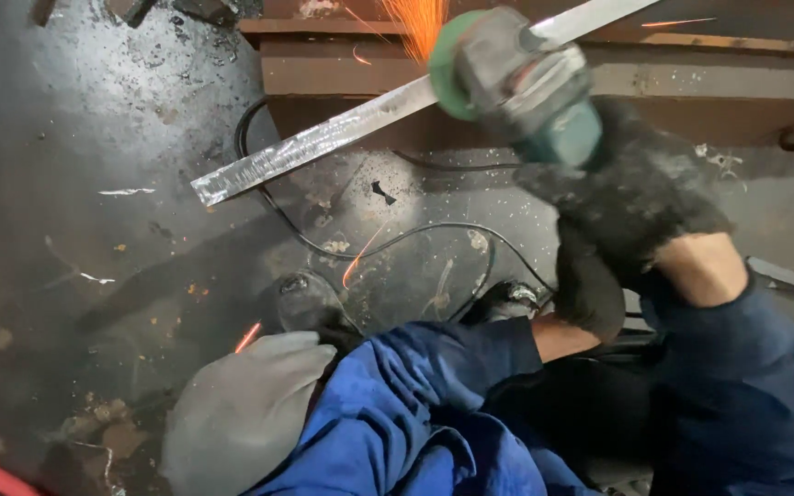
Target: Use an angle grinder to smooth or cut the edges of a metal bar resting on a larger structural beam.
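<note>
angle grinder (521, 87) sits up top centre of my view, green/grey body, disc edge down on a long flat steel bar (323, 142). orange sparks (420, 23) fly up off the contact pt. i see my right hand (622, 197) in a dark glove, fingers closed tight round the grinder's rear body, full grip, wrist bare between glove & blue sleeve (746, 395).

the bar runs diagonal, low end left of centre, high end off the top right; it rests over a brown steel beam (691, 78) along the far edge of the floor plate (94, 165). bar surface looks ground bright.

left hand (241, 409) in a light grey glove, low near the bottom edge, resting by my blue-clad knee (397, 413); fingers loosely curled, can't tell if it has anything in it, looks like nothing held. it's well apart from the bar.

black cable (397, 234) loops over the dark floor plate btwn bar and my boots (300, 298). stray sparks and scrap bits scattered on the plate. no containers in view that i can make out.
</note>
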